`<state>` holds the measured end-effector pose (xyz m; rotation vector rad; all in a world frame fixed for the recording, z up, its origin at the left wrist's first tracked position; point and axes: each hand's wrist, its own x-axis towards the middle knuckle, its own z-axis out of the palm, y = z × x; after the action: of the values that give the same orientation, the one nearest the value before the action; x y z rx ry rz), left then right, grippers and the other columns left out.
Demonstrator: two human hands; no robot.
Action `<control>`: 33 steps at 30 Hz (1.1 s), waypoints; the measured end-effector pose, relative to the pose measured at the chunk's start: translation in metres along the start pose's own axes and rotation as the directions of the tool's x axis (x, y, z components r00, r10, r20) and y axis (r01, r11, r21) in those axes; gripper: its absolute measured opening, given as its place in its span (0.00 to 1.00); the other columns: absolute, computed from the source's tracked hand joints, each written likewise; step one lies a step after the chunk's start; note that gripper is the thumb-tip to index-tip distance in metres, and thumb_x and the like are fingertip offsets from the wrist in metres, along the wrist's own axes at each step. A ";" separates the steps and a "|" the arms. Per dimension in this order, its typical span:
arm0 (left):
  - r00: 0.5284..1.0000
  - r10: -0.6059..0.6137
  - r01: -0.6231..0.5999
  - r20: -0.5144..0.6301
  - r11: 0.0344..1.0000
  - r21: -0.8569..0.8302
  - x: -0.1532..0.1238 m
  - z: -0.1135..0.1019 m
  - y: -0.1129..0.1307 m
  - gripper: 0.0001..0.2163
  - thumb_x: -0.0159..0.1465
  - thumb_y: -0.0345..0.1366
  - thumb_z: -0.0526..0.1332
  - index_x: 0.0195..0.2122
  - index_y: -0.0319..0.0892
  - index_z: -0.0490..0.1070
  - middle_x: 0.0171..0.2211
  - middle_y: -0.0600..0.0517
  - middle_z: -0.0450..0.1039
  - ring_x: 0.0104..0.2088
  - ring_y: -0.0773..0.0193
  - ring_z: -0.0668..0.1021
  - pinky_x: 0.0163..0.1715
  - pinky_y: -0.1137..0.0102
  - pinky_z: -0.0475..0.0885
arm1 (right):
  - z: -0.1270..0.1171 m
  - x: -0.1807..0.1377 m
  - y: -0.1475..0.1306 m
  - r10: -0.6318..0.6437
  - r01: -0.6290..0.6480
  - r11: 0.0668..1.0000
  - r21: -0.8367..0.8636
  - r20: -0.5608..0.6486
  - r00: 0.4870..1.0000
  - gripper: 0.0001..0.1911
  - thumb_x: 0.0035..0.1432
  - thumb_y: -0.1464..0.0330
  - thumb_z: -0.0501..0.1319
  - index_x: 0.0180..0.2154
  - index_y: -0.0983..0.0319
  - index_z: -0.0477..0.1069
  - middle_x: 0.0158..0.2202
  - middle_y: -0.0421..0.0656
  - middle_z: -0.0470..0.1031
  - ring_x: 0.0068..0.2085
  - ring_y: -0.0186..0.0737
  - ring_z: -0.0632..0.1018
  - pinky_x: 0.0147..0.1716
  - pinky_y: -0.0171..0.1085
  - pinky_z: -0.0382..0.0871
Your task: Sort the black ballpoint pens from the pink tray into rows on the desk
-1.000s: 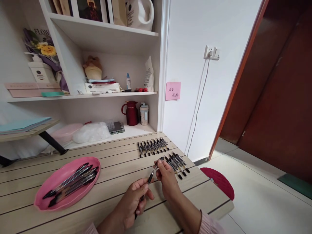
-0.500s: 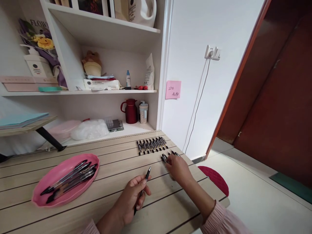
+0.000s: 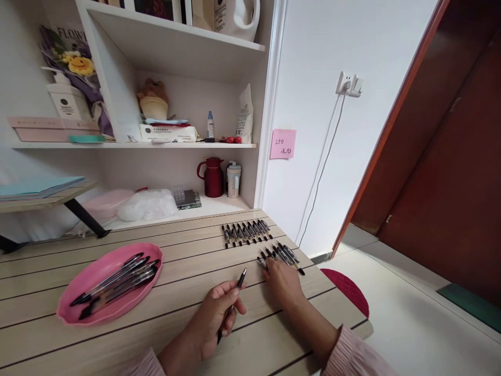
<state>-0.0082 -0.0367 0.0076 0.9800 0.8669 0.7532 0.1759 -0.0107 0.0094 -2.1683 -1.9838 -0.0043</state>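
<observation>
My left hand is closed round a black pen, its bare tip pointing up and away from me. On the table, my right hand is bent over the near row of pens, fingers pinched on the leftmost pen; the fingertips are partly hidden. Behind that row lies a longer row of clear-barrelled black pens, side by side. To the left, a pink oval tray holds a loose bundle of more pens.
The slatted wooden table backs onto white shelves holding a red jug, a pale tumbler and a plastic bag. A small raised stand is at left. A red round seat stands past the right edge.
My right hand has shifted slightly down and left along the near row, uncovering more pens at its right end. My left hand still holds its pen. The view has turned slightly.
</observation>
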 end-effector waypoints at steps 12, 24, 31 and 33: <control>1.000 -0.001 0.001 -0.001 1.000 0.005 0.000 0.000 0.000 0.18 0.56 0.42 0.58 0.45 0.39 0.63 0.21 0.57 0.67 0.10 0.79 0.56 0.10 0.78 0.44 | 0.002 -0.004 0.005 0.009 -0.009 1.000 -0.007 -0.033 0.999 0.10 0.57 0.67 0.51 0.33 0.62 0.70 0.35 0.48 0.74 0.36 0.42 0.75 0.30 0.36 0.59; 1.000 0.000 0.000 0.009 1.000 0.010 0.000 0.000 0.001 0.16 0.58 0.40 0.55 0.45 0.38 0.63 0.22 0.56 0.67 0.11 0.79 0.56 0.10 0.78 0.45 | 0.001 -0.007 0.012 0.021 -0.021 1.000 0.009 -0.072 0.997 0.11 0.58 0.65 0.50 0.31 0.61 0.69 0.35 0.45 0.73 0.35 0.40 0.74 0.29 0.35 0.58; 1.000 -0.009 0.009 0.000 1.000 0.020 -0.001 0.002 0.002 0.16 0.57 0.41 0.56 0.45 0.39 0.64 0.22 0.56 0.67 0.12 0.79 0.57 0.10 0.78 0.46 | 0.001 -0.005 0.006 0.044 -0.044 0.999 0.012 -0.048 0.998 0.10 0.57 0.65 0.51 0.32 0.61 0.69 0.36 0.46 0.73 0.34 0.41 0.73 0.30 0.36 0.58; 1.000 -0.002 0.002 0.005 1.000 0.023 -0.001 0.002 0.001 0.16 0.57 0.41 0.56 0.44 0.39 0.64 0.22 0.56 0.67 0.11 0.79 0.57 0.10 0.78 0.46 | 0.000 -0.006 0.007 0.056 -0.054 0.998 0.027 -0.059 0.997 0.10 0.56 0.65 0.52 0.32 0.62 0.69 0.35 0.47 0.73 0.34 0.41 0.73 0.29 0.36 0.58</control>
<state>-0.0073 -0.0374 0.0092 1.0008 0.8741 0.7405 0.1823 -0.0175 0.0070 -2.1800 -1.8816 -0.0358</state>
